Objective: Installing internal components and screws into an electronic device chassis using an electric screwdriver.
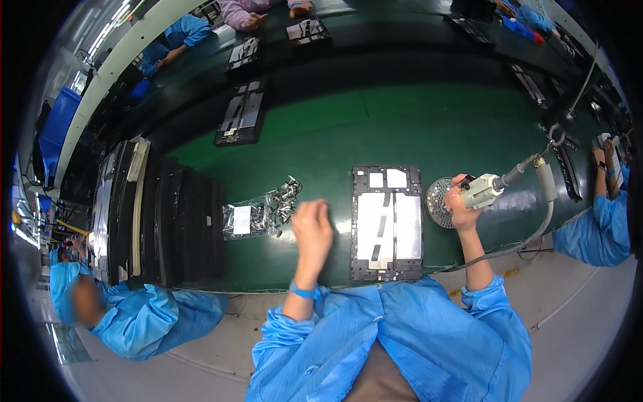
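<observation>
My right hand (461,209) is wrapped round a white electric screwdriver (482,191) that hangs from a coiled cord and points down at a round, dotted dish (437,202). The contents of the dish are too small to make out. Between my hands lies an opened tablet (370,228) with a black frame and silver-white battery panels. My left hand (313,228) hovers beside a heap of small metal parts (288,195), its fingers closed together. Anything in those fingers is hidden. A clear plastic bag (242,220) with a white label and dark small pieces lies left of the heap.
A long row of black tablet housings (157,221) stands on edge at the left. Another opened tablet (241,114) lies farther back on the green bench (315,134). A grey cable (546,224) droops at the right. Co-workers in blue sit on both sides and across.
</observation>
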`<state>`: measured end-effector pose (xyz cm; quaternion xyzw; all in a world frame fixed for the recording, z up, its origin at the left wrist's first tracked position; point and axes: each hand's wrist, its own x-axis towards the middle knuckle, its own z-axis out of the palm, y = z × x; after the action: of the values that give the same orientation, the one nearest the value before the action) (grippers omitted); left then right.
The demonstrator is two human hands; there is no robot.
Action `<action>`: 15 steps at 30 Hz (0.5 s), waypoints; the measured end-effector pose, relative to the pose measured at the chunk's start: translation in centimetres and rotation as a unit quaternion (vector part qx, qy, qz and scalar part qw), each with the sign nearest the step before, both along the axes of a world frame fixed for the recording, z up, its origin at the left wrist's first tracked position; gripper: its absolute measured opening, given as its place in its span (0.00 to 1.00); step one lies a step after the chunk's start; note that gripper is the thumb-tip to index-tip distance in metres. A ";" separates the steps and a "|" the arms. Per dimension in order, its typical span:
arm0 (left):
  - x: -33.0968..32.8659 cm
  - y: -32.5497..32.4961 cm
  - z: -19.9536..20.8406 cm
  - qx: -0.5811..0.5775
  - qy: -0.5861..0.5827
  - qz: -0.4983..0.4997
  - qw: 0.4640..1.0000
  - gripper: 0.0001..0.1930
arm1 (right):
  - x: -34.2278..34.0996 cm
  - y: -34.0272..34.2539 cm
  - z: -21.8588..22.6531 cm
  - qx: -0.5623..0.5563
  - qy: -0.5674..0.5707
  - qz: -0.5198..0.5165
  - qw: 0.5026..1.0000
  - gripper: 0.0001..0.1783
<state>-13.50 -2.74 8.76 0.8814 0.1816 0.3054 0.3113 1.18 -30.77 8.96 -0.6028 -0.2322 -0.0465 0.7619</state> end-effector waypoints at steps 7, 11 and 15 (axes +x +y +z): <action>1.7 7.3 0.1 0.137 0.098 0.002 0.986 0.06 | -0.1 1.3 2.1 -0.014 0.011 -0.042 0.999 0.17; 2.6 8.0 -1.1 0.152 0.080 -0.008 0.985 0.05 | -0.4 1.8 4.2 0.006 0.002 -0.032 0.999 0.18; 3.0 7.8 -0.8 0.165 0.065 0.010 0.984 0.03 | -0.7 1.8 5.4 0.009 -0.002 -0.027 1.000 0.17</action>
<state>-10.48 5.09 7.94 0.9367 0.1575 0.2766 0.1458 0.44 -28.93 14.34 -0.6020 -0.2166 -0.0702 0.7654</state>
